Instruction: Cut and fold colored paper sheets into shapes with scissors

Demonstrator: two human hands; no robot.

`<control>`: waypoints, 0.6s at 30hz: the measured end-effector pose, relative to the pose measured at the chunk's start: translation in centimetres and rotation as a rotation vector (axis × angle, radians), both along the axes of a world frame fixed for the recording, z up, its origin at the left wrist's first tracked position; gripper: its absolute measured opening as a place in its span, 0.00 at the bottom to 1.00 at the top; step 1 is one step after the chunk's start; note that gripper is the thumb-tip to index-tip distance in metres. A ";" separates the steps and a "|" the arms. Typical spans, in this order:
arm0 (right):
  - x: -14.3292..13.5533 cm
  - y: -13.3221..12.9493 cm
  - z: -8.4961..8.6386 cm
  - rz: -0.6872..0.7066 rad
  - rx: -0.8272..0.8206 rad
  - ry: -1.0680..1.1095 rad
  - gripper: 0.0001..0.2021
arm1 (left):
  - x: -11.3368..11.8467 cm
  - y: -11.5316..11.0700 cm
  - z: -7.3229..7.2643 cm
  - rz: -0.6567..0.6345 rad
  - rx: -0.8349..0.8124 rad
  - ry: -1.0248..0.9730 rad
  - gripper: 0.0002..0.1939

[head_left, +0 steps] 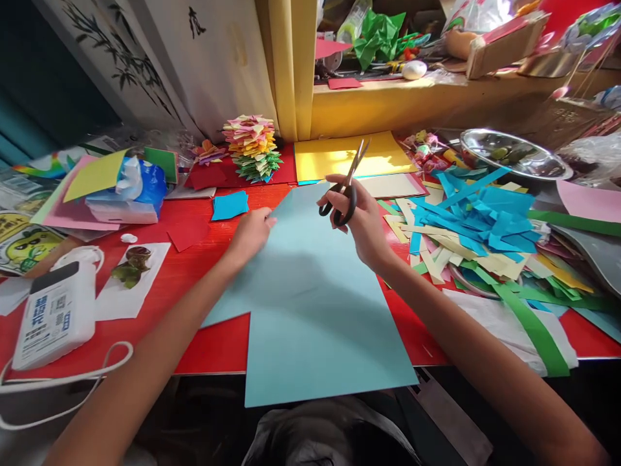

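Note:
A large light blue sheet of paper [310,304] lies over the red table, its near end jutting past the table's edge. One part of the sheet sticks out at the left. At its upper left edge my left hand [250,238] is closed, pinching the paper between thumb and fingers. My right hand [361,223] is raised above the sheet and holds black-handled scissors [357,165], fingers through the loops, blades pointing up and away. A small stack of bright blue paper squares [229,205] lies just beyond my left hand.
Cut paper strips [490,213] are heaped at the right, before a metal bowl [514,154]. Yellow paper [352,157] and a folded-paper stack [252,147] stand at the back. At left are a white power bank [58,317] with its cable and a tissue pack [129,197].

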State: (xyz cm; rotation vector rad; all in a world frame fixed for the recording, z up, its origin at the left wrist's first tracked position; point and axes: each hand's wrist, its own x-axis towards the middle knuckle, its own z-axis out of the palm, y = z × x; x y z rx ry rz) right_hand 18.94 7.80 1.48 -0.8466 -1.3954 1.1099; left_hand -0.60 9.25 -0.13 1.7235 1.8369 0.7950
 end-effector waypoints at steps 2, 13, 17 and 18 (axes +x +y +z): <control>0.6 -0.4 1.2 0.024 0.019 -0.111 0.14 | -0.2 0.9 -0.6 -0.014 0.141 0.097 0.12; 3.2 -3.0 2.9 0.349 -0.244 -0.417 0.14 | -1.9 0.6 0.4 0.181 0.406 0.196 0.16; 4.0 -3.9 2.1 0.526 -0.429 -0.400 0.20 | -2.9 0.3 2.1 0.245 0.553 0.260 0.14; 4.1 -4.0 1.9 0.586 -0.471 -0.393 0.22 | -3.1 0.2 2.4 0.259 0.587 0.279 0.13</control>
